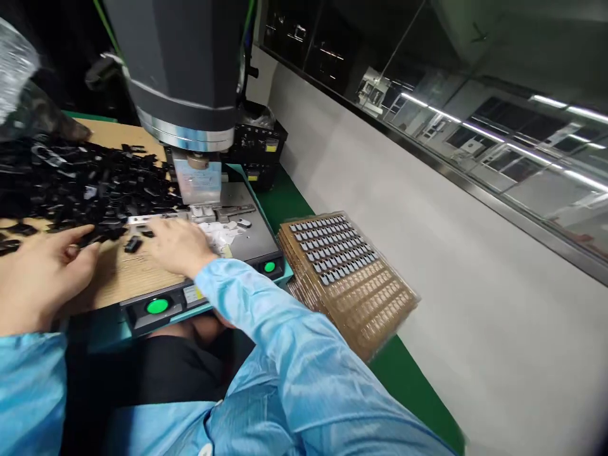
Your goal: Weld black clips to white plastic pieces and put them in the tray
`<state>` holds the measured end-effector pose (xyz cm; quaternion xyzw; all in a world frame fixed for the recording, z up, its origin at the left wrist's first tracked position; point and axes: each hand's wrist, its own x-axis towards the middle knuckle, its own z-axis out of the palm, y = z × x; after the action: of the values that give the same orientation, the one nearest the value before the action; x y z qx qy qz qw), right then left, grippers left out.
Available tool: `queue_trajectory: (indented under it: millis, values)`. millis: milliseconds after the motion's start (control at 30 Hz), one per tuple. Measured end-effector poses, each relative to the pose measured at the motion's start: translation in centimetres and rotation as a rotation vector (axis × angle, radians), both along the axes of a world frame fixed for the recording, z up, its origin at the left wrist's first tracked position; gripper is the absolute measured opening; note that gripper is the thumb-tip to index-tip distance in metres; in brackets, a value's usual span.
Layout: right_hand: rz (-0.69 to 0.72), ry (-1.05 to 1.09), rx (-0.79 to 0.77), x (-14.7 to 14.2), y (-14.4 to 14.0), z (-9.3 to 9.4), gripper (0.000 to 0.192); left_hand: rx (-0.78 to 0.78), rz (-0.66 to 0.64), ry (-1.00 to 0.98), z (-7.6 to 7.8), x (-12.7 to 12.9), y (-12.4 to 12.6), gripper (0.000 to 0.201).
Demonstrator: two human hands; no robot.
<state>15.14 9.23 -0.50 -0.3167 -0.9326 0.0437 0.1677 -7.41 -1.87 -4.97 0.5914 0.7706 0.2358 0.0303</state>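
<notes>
Near the hands (175, 244), unreadable label (192, 295).

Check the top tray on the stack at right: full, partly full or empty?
Partly full. Grey-topped parts fill the far rows of the top tray; the nearer rows show bare pockets.

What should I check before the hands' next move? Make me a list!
1. Left hand off the green buttons: ok.
2. Right hand away from the machine's tip: not ok, it looks close.
3. Black pieces near the left hand: ok.
4. Metal plate tidy: not ok, white bits lie on it.
5. Right hand holding something: cannot tell, too blurred.
6. Grey pieces in rows on the tray: ok.
</notes>
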Motion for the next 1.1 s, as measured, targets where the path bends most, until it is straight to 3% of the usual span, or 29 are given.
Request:
queue_trajectory:
  millis: [33,67,200,367,567,700,900,1100]
  values:
    - [-0.018,0.038,-0.013,1.3,0.0,0.2,0.027,0.056,0.121,0.019,0.9,1.0,0.0,0.055]
    - [-0.036,0.075,-0.031,2.6,0.2,0.4,0.027,0.109,0.152,0.002,1.7,2.1,0.0,0.051]
    - [-0.155,0.212,-0.082,7.1,2.6,-0.1,0.033,0.189,-0.015,-0.078,3.1,5.3,1.0,0.048]
    - [-0.209,0.336,-0.025,9.7,4.9,-1.0,0.031,0.089,-0.159,-0.227,3.1,5.8,0.9,0.044]
    - [-0.21,0.361,0.001,10.3,4.9,-1.5,0.03,0.023,-0.316,-0.188,3.5,5.5,0.4,0.031]
    - [-0.209,0.359,0.001,10.3,4.8,-1.7,0.029,0.04,-0.246,-0.111,3.6,5.7,0.9,0.029]
    - [-0.247,0.326,0.016,10.3,5.3,-1.5,0.029,0.007,-0.107,0.144,2.7,8.2,1.9,0.053]
    - [-0.304,0.232,0.063,9.5,7.2,-0.8,0.03,-0.002,-0.123,0.218,1.7,9.9,2.8,0.038]
